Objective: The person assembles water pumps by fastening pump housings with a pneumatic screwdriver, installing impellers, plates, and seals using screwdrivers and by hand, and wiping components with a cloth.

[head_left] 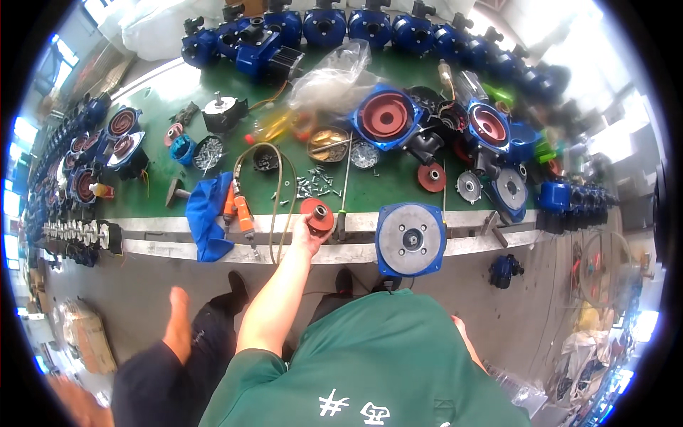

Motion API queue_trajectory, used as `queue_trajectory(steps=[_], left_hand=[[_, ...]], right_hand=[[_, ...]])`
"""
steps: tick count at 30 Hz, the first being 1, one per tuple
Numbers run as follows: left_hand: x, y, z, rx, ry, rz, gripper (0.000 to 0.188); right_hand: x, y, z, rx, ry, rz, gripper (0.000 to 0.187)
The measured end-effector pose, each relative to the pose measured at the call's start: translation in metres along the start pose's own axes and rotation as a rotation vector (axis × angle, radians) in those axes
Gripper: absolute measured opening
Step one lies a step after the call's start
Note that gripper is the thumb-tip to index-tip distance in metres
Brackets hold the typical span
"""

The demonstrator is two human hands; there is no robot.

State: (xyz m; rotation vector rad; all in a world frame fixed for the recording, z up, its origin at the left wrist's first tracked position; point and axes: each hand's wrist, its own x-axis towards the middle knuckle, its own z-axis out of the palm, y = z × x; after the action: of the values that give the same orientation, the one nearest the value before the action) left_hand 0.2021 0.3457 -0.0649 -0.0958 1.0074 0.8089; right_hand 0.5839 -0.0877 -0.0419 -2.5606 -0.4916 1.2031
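Note:
My left hand (307, 238) is closed on the rim of a red pump impeller (317, 215) with a metal hub, held over the bench's front edge. To its right, a blue square-flanged motor (410, 240) shows its round grey face, with a shaft in the middle and several holes around it. A screwdriver (342, 222) lies just right of the impeller. Loose screws (315, 183) are scattered behind it. Only a strip of my right arm (468, 343) shows beside my green shirt; its fingers cannot be made out.
The green bench (160, 193) carries a blue cloth (208, 217), an orange air tool (243, 215), a hammer (492, 226) and another red impeller (432, 177). Blue pumps (324, 27) line the far side. Another person's hand (178, 309) is at my left. A blue pump (505, 270) stands on the floor.

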Motion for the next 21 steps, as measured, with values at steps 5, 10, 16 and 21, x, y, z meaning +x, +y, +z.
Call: queue_trajectory(steps=[5, 10, 16, 21], left_hand=[[-0.01, 0.002, -0.001, 0.107, 0.096, 0.025, 0.047], [-0.029, -0.006, -0.003, 0.249, 0.276, 0.177, 0.043], [-0.022, -0.014, -0.031, 0.235, 0.318, 0.316, 0.047], [-0.022, -0.02, -0.022, 0.181, 0.338, 0.24, 0.047]], right_hand=[[0.019, 0.027, 0.004, 0.171, -0.089, -0.016, 0.043], [0.02, 0.037, 0.005, 0.17, -0.104, 0.006, 0.043], [0.027, 0.036, 0.007, 0.021, -0.103, 0.014, 0.044], [0.017, 0.007, -0.002, -0.114, -0.093, -0.08, 0.04]])
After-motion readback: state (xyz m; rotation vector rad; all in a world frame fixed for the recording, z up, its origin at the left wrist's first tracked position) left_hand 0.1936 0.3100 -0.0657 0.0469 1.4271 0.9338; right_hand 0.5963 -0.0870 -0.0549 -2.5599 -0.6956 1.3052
